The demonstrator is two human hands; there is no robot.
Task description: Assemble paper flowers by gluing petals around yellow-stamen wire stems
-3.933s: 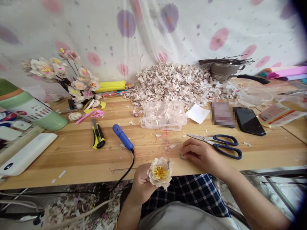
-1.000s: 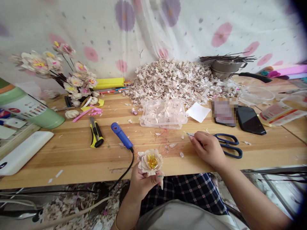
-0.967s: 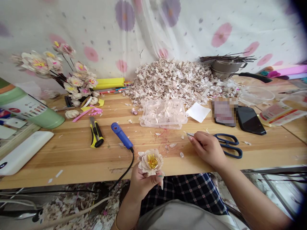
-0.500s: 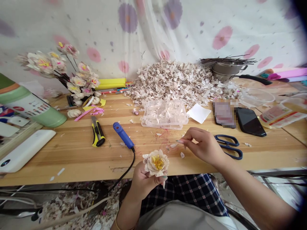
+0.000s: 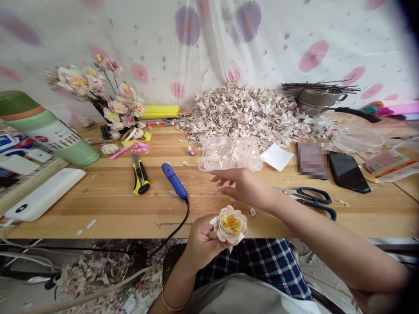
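Note:
My left hand (image 5: 204, 244) is closed around the base of a handmade flower (image 5: 230, 225) with cream petals and yellow stamens, facing up over the table's front edge. Above and beyond it, my right hand (image 5: 242, 185) is stretched out to the left with fingers apart, and I see nothing in it. The fingertips are close to the near edge of a clear compartment box (image 5: 229, 153) holding pale petals. A blue-handled glue gun-like tool (image 5: 175, 181) with a black cord lies left of the hands. Blue-handled scissors (image 5: 316, 200) lie partly behind my right forearm.
A large heap of dried petals (image 5: 242, 113) lies at the back. Finished flowers (image 5: 121, 109), a green bottle (image 5: 62, 135), a yellow utility knife (image 5: 140, 175) and a white power bank (image 5: 46, 194) stand left. Right are white paper (image 5: 278, 157), a black phone (image 5: 349, 171) and a pot (image 5: 314, 99).
My right hand has moved left and forward towards the compartment box, its pinched fingers now spread. The view has shifted a little, and the flower in my left hand sits slightly further right.

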